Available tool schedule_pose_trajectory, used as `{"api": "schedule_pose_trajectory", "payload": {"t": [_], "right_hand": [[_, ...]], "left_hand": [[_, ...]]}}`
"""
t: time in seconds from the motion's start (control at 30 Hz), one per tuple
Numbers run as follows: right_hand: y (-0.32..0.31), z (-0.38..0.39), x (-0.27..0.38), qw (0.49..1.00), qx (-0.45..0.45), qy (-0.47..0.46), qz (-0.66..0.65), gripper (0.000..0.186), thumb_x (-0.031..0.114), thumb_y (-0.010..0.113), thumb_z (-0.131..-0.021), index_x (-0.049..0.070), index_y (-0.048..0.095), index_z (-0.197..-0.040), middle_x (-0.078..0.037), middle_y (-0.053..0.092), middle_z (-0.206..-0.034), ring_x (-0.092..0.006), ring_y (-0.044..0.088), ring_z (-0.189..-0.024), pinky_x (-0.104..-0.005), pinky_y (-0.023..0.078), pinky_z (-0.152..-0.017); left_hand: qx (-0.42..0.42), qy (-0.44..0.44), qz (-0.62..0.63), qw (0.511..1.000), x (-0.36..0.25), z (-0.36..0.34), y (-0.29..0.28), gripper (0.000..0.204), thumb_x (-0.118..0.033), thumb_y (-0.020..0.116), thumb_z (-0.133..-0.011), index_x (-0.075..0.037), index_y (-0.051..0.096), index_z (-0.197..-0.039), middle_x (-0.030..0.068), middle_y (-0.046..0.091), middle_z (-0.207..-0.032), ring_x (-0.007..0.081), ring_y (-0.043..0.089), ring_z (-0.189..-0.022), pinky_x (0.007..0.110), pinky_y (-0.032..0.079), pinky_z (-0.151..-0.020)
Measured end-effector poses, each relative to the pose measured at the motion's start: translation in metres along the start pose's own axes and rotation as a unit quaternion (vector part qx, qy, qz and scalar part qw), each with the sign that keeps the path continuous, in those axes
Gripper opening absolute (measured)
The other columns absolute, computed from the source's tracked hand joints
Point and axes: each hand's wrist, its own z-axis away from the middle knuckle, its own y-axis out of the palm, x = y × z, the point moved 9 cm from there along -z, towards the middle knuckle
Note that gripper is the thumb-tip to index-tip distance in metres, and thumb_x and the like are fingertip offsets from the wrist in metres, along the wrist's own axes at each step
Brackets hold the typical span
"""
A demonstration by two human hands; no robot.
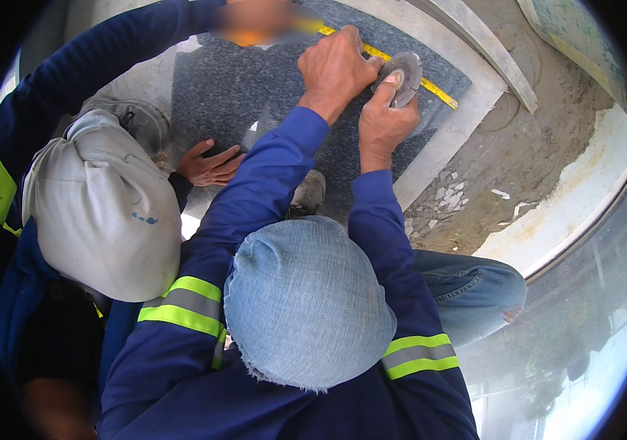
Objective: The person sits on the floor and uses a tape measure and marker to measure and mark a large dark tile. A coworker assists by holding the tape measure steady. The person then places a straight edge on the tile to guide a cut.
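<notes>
My left hand (339,67) is closed over the yellow tape measure blade (440,94), its thumb near a round grey cutting disc (412,67). What its curled fingers grip is hidden. Held in my right hand (387,121), the disc has a notched rim, and my thumb presses near its middle. The blade lies slantwise across a dark grey speckled stone slab (269,88). A co-worker's hand (214,163) rests flat on the slab's near left part. Another hand (255,22), blurred, is at the far edge by the blade's other end.
A white cloth-covered head (104,205) is close on my left. Rounded faded denim (310,301) with a frayed edge shows between my arms. Right of the slab are broken chips (449,194), rough ground and a long pale strip (489,51). A glossy surface (570,330) curves along the right.
</notes>
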Motion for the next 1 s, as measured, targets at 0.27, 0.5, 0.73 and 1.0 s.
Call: {"api": "schedule_pose_trajectory", "payload": {"t": [0.27,0.5,0.73,1.0], "right_hand": [[0.0,0.0,0.015,0.997,-0.022,-0.051,0.052,0.023,0.019,0.061,-0.094,-0.004,0.061,-0.092,-0.02,0.064,-0.08,-0.0391,0.066,-0.069,-0.0453,0.052,-0.061],[0.004,-0.003,0.018,0.997,-0.022,-0.046,0.064,0.022,0.018,0.06,-0.094,-0.003,0.059,-0.089,-0.019,0.062,-0.078,-0.0405,0.065,-0.068,-0.0467,0.051,-0.058],[0.001,-0.003,0.021,0.996,0.005,-0.018,0.092,0.031,0.02,0.06,-0.095,-0.01,0.065,-0.101,-0.03,0.068,-0.09,-0.0482,0.067,-0.081,-0.0512,0.053,-0.071],[0.003,-0.005,0.024,0.991,-0.038,-0.089,0.09,0.023,0.018,0.059,-0.093,-0.004,0.06,-0.087,-0.021,0.063,-0.081,-0.0435,0.064,-0.069,-0.0496,0.052,-0.06]], "left_hand": [[-0.003,0.002,-0.001,1.0,-0.002,0.002,-0.002,0.036,-0.033,0.083,-0.069,-0.004,0.069,-0.084,0.0188,0.073,-0.08,0.0391,0.073,-0.074,0.049,0.056,-0.067],[-0.018,0.014,0.007,1.0,-0.002,0.002,-0.003,0.035,-0.033,0.083,-0.069,-0.004,0.069,-0.083,0.0191,0.073,-0.079,0.0403,0.072,-0.073,0.05,0.056,-0.067],[-0.001,0.018,0.025,1.0,-0.002,0.0,-0.002,0.037,-0.034,0.082,-0.07,-0.003,0.069,-0.085,0.0193,0.073,-0.079,0.0407,0.072,-0.075,0.052,0.056,-0.071],[-0.011,0.02,0.017,1.0,-0.001,0.001,-0.001,0.034,-0.033,0.082,-0.071,-0.004,0.069,-0.083,0.0196,0.073,-0.079,0.0407,0.072,-0.074,0.053,0.055,-0.072]]}}
